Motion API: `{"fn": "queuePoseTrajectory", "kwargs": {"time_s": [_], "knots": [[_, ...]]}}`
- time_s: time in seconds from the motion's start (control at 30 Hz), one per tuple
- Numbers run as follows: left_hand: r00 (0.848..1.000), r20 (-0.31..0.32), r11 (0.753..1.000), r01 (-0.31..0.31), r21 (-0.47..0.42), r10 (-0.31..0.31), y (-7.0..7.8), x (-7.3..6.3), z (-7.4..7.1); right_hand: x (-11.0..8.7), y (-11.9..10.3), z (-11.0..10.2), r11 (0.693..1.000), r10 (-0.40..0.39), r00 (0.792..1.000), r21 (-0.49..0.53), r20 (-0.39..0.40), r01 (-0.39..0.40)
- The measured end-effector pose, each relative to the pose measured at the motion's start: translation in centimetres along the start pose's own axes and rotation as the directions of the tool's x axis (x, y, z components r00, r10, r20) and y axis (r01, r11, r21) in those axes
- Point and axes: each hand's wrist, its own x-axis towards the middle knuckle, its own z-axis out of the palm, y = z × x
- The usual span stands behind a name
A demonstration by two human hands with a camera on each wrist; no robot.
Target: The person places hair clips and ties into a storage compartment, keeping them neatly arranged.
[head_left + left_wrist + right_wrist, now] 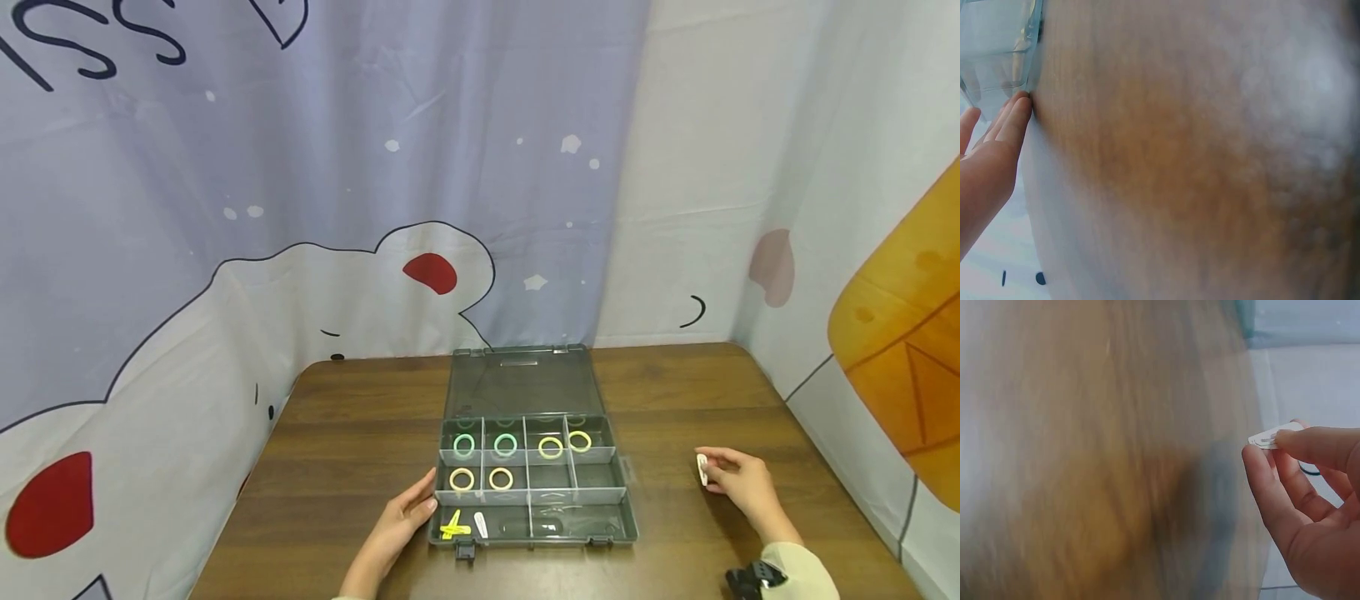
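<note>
A white snap hair clip point(702, 469) is pinched between the thumb and fingers of my right hand point(742, 483), held over the table to the right of the box. In the right wrist view the hair clip point(1269, 437) shows its slotted side. My left hand point(401, 521) rests its fairly straight fingers against the left side of a dark see-through compartment box point(532, 496). Yellow hair clips point(454, 527) and another white hair clip point(481, 525) lie in the box's front left compartment. Green rings point(464, 445), yellow rings point(551, 448) and pale yellow rings point(461, 479) occupy compartments behind.
The box's lid point(525, 383) lies folded back behind it on the brown wooden table point(360, 433). Latches point(465, 550) stick out along the box's front edge. Printed curtains point(525, 208) hang around the table's back and sides.
</note>
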Motion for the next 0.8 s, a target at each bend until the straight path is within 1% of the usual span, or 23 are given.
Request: {"fn": "queuePoseTrajectory", "kwargs": {"time_s": [0.1, 0.3, 0.37, 0.53, 0.6, 0.7, 0.8], "knots": [[1.0, 0.001, 1.0, 0.006, 0.006, -0.006, 0.1, 0.0, 0.0, -0.1, -0.7, 0.6, 0.999, -0.005, 1.0, 0.049, 0.0, 0.005], [1.0, -0.008, 1.0, -0.012, 0.008, 0.012, 0.0, 0.0, 0.2, -0.1, -2.7, 1.9, 0.986, -0.043, 0.999, 0.163, 0.0, 0.042], [1.0, -0.012, 1.0, -0.02, -0.002, 0.02, -0.1, 0.0, 0.3, -0.2, -3.4, 2.3, 0.981, -0.062, 0.998, 0.186, -0.002, 0.061], [1.0, 0.002, 0.999, -0.023, -0.025, 0.023, -0.2, 0.0, 0.5, -0.5, -5.1, 3.5, 0.97, -0.101, 0.994, 0.227, 0.03, 0.091], [1.0, 0.007, 1.0, -0.025, -0.019, 0.025, -0.2, 0.1, 0.5, -0.7, -5.8, 4.1, 0.963, -0.12, 0.992, 0.247, 0.048, 0.104], [1.0, -0.008, 0.999, -0.029, -0.02, 0.029, 0.0, 0.2, 0.4, -1.1, -7.0, 5.5, 0.952, -0.151, 0.986, 0.28, 0.066, 0.127], [0.999, -0.017, 0.999, -0.03, -0.013, 0.03, 0.0, 0.1, 0.3, -1.8, -8.3, 7.1, 0.94, -0.155, 0.984, 0.317, 0.084, 0.121]]}}
